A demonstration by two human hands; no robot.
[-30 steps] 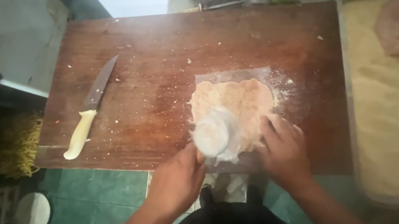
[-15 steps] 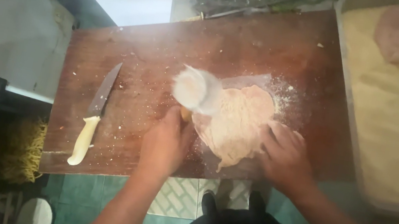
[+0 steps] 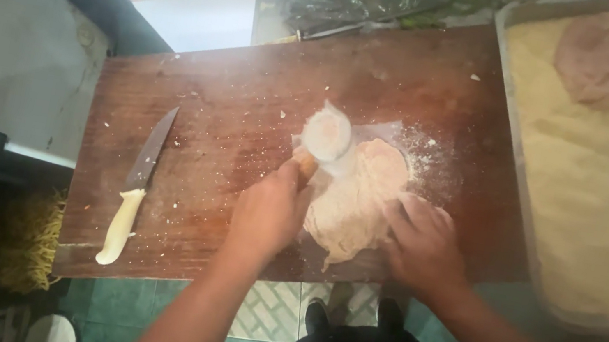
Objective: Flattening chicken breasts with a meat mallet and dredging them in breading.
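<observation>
— How far along are you?
— Your left hand (image 3: 270,211) grips a wooden-handled round metal mallet (image 3: 327,135), its head just above the flattened pale meat cutlet (image 3: 353,200). Your right hand (image 3: 421,246) lies spread, pinning the cutlet's near edge.
— What's done?
— It looks thin already. One cutlet lies in the crumb tray (image 3: 517,171) beyond your right hand.

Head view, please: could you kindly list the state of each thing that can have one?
Left hand: closed around a mallet handle.
Mallet: round head raised at the meat's edge.
Right hand: flat, pressing the meat's right edge.
Meat: flattened, floured, on the board.
Cutting board: dusted with crumbs.
Knife: lying flat, untouched.
Tray: filled with breadcrumbs, one cutlet inside.
</observation>
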